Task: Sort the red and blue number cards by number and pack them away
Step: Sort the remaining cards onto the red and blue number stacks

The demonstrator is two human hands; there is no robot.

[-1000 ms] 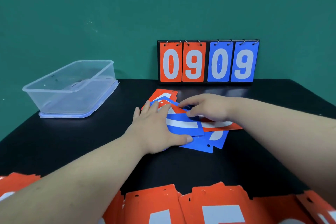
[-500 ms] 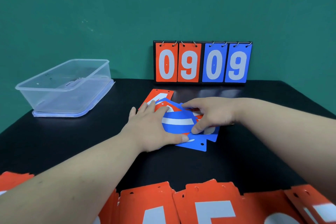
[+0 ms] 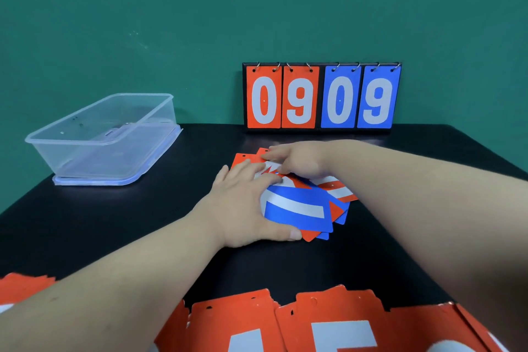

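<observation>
A black table [image 3: 114, 223] stands against a green wall [image 3: 143, 23]. It is seen from above, over a person's two bare forearms.

At the far left of the table sits a clear plastic box [image 3: 108, 134]. It is open at the top and rests on its bluish lid [image 3: 94, 180].

Along the near edge, from the left corner to the right, lies a row of overlapping red cards [image 3: 240, 320]. They have punched holes along their far edges, and their white numbers are cut off by the frame.

Just left of centre, the left hand [image 3: 243, 203] lies flat and released on a loose pile of cards [image 3: 297, 208]. Its fingers are straight and spread over the left side of the pile. Its thumb lies along the pile's near edge.

The pile sits in the middle of the table, well apart from the box. Its red and blue cards are fanned at different angles. The top card is blue [image 3: 300, 216], with part of a white number showing. Red and blue corners poke out to the near side and the right.

The right hand [image 3: 300, 164] reaches in from the right over the far side of the pile. Its fingers [image 3: 271, 155] point left and touch the far corner of a red card [image 3: 243, 160]. It is not clear whether they grasp a card or only rest there.

Right of centre, at the far edge against the wall, stands a black flip scoreboard [image 3: 322, 65]. Two red cards and two blue cards hang from its rings and read 0, 9, 0, 9.
</observation>
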